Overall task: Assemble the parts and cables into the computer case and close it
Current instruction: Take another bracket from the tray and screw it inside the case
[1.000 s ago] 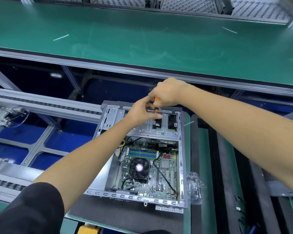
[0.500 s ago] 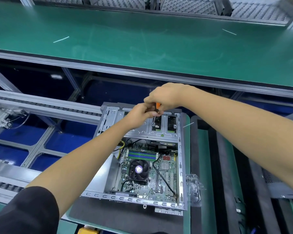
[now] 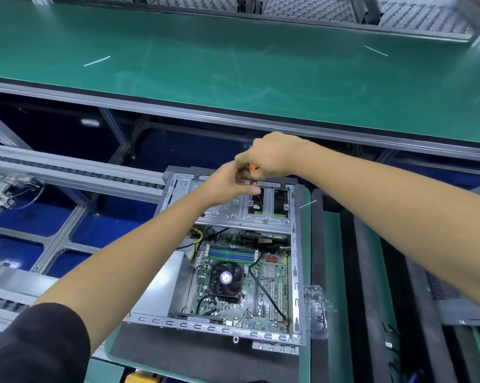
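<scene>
An open grey computer case [image 3: 296, 261] lies flat on a dark mat, its motherboard with a black CPU fan [image 3: 225, 278] and memory sticks showing. At its far end sits a silver drive cage [image 3: 233, 211]. My right hand [image 3: 269, 156] grips the orange handle of a screwdriver [image 3: 252, 172] held upright over the cage, its thin shaft reaching down to a screw point. My left hand [image 3: 227, 183] pinches the shaft just below the handle, fingers curled around it.
A wide green conveyor belt [image 3: 233, 64] runs across the back behind a metal rail. Roller tracks [image 3: 67, 172] and blue bins lie at the left. A clear plastic packet [image 3: 316, 308] rests beside the case's right wall. Dark trays [image 3: 371, 272] fill the right side.
Both hands stay together on the screwdriver over the drive cage. They have shifted slightly, and the left fingers moved up the shaft as the tool turned.
</scene>
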{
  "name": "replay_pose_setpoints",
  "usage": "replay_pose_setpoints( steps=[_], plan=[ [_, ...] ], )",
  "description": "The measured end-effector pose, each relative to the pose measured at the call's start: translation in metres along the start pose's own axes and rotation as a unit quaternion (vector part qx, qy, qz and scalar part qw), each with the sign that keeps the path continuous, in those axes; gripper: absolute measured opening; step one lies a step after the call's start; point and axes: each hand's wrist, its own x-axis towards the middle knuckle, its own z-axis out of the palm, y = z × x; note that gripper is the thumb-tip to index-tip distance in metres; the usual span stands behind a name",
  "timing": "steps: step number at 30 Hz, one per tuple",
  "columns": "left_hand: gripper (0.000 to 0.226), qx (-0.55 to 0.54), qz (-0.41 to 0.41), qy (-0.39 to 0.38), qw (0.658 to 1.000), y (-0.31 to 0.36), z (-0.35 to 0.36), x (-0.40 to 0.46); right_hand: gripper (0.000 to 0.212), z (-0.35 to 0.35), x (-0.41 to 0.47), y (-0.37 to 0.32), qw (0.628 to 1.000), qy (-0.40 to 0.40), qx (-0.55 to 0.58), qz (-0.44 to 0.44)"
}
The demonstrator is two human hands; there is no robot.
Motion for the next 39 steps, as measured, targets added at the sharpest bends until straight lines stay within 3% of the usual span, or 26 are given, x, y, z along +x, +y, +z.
replay_pose_setpoints(
  steps=[5, 9, 11, 15, 18, 23, 26, 29, 34, 37, 39],
  plan=[
    [0.028, 0.054, 0.012, 0.069, 0.996, 0.007, 0.007, 0.004, 0.026, 0.004, 0.002, -0.002, 0.997, 0.02, -0.047, 0.058],
    [0.018, 0.032, 0.001, 0.015, 0.999, 0.004, -0.001, 0.005, 0.03, 0.001, -0.004, 0.005, 0.999, 0.005, -0.023, -0.034],
    [0.024, 0.022, 0.0, -0.013, 1.0, 0.005, -0.006, 0.002, 0.03, 0.0, -0.006, 0.005, 0.999, 0.013, -0.015, -0.026],
    [0.035, 0.034, 0.029, 0.03, 0.999, 0.007, -0.005, 0.001, 0.023, 0.003, -0.002, -0.002, 0.999, 0.026, -0.029, 0.019],
    [0.039, 0.054, 0.005, 0.056, 0.997, 0.007, -0.004, 0.004, 0.024, 0.004, -0.002, -0.003, 0.998, 0.036, -0.05, 0.027],
    [0.028, 0.061, 0.02, 0.008, 0.998, 0.003, -0.014, 0.002, 0.026, -0.006, -0.005, -0.003, 0.996, 0.02, -0.062, -0.055],
    [0.025, 0.061, 0.024, -0.021, 0.998, 0.004, -0.02, 0.001, 0.024, -0.01, -0.002, -0.008, 0.999, 0.026, -0.041, -0.02],
    [0.037, 0.095, 0.043, -0.061, 0.993, -0.001, -0.028, -0.001, 0.017, -0.007, 0.0, -0.012, 0.998, 0.03, -0.055, 0.005],
    [0.031, 0.324, -0.039, 0.026, 0.945, -0.035, -0.024, -0.017, 0.036, 0.002, -0.007, -0.005, 0.995, 0.004, -0.028, 0.094],
    [0.036, 0.328, -0.067, 0.014, 0.942, -0.048, -0.02, -0.019, 0.046, 0.009, -0.011, -0.004, 0.991, -0.006, -0.015, 0.136],
    [0.036, 0.305, -0.071, 0.014, 0.95, -0.05, -0.019, -0.02, 0.041, 0.012, -0.014, -0.005, 0.99, -0.001, -0.018, 0.142]
  ],
)
